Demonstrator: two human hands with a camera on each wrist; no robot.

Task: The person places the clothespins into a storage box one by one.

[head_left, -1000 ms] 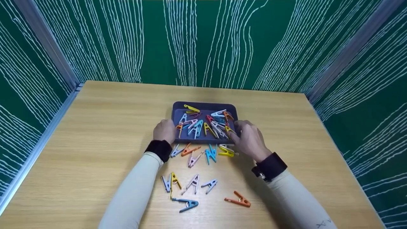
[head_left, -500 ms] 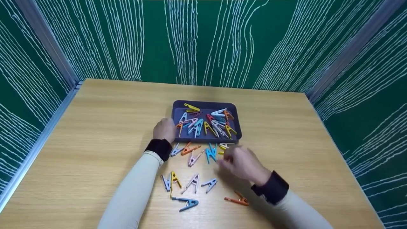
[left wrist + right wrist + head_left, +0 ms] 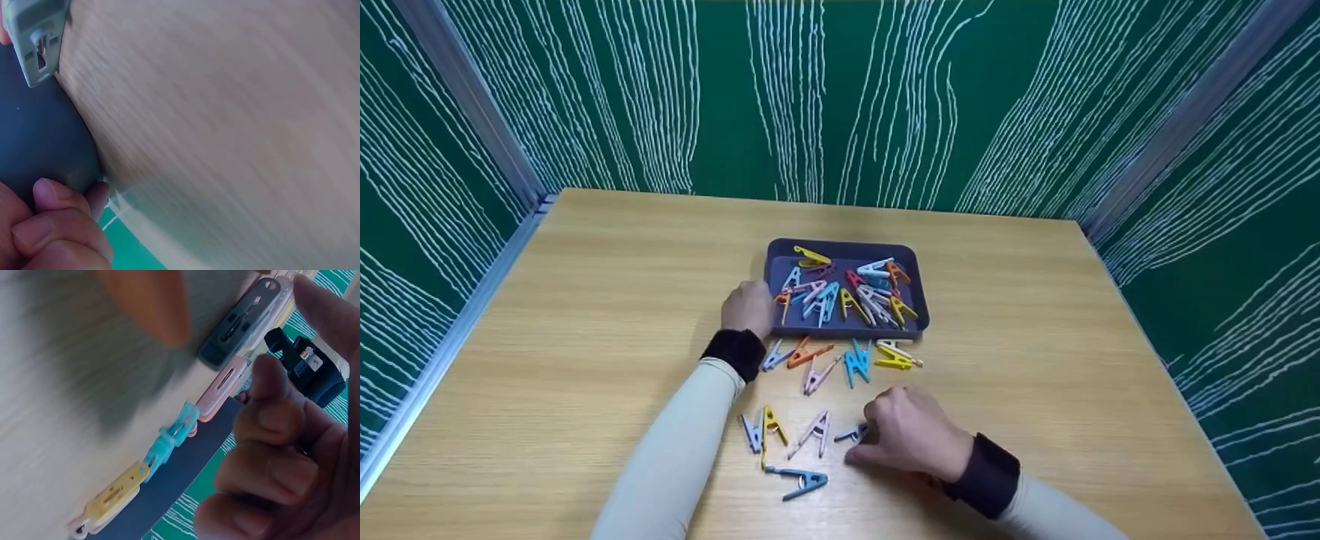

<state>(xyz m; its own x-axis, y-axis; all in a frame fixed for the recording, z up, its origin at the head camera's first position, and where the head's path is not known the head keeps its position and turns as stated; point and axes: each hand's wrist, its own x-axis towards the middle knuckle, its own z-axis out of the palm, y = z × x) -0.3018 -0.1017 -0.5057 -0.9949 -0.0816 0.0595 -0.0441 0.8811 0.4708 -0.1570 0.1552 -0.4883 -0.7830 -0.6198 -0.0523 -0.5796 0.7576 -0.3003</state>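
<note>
A dark tray (image 3: 847, 332) holds several coloured clothespins. At its left side, my left hand (image 3: 748, 307) grips the tray wall with curled fingers; in the left wrist view these fingers (image 3: 62, 219) lie at the tray's corner. My right hand (image 3: 911, 435) is over the table, thumb and forefinger apart beside a pale blue clothespin (image 3: 849, 434) that it partly covers. In the right wrist view this clothespin (image 3: 241, 323) looks grey-blue, and the fingers (image 3: 267, 472) are loosely bent with nothing visible between them.
In front of the tray lie turquoise (image 3: 857, 363), yellow (image 3: 894, 358), orange (image 3: 808, 352) and pink (image 3: 819, 375) clothespins. Nearer are a pale pink one (image 3: 814, 433), a yellow one (image 3: 770, 427) and a blue one (image 3: 801, 481). An orange clothespin (image 3: 147, 304) blurs close to the right wrist camera.
My right hand has left the tray's right side and come back toward me, down to the pale blue clothespin. A yellow clothespin now shows whole in the tray. My left hand stays put.
</note>
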